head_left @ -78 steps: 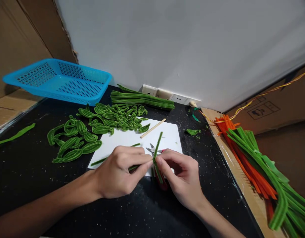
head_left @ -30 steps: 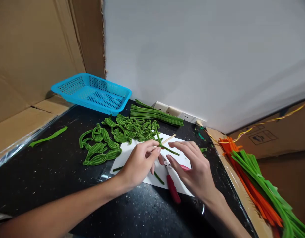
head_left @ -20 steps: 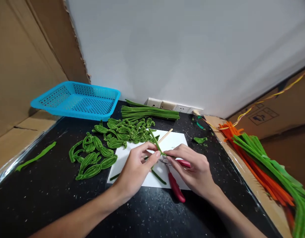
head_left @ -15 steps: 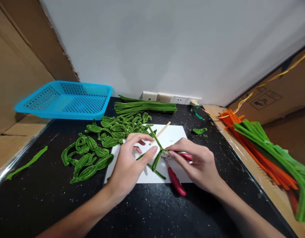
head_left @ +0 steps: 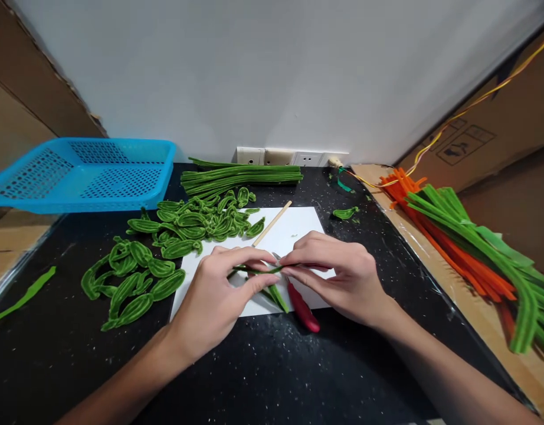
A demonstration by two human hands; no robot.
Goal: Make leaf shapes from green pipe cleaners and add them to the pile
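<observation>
as hands touch green strip | red-handled tool part-hidden | stick beyond

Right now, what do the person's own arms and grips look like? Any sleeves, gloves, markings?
The left grip and right grip are bare human hands; no gloves or rings show. The left forearm and right forearm are bare, narrowing toward the wrists; no sleeves, watch, cables or markings visible.

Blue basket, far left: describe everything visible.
The blue basket is shallow, rectangular and plastic-looking, with a smooth rim and perforated walls and base. It sits open side up at the picture's far left, its left end reaching the frame's edge. Nobody is touching it; whether it touches the pale wall behind is unclear.
</observation>
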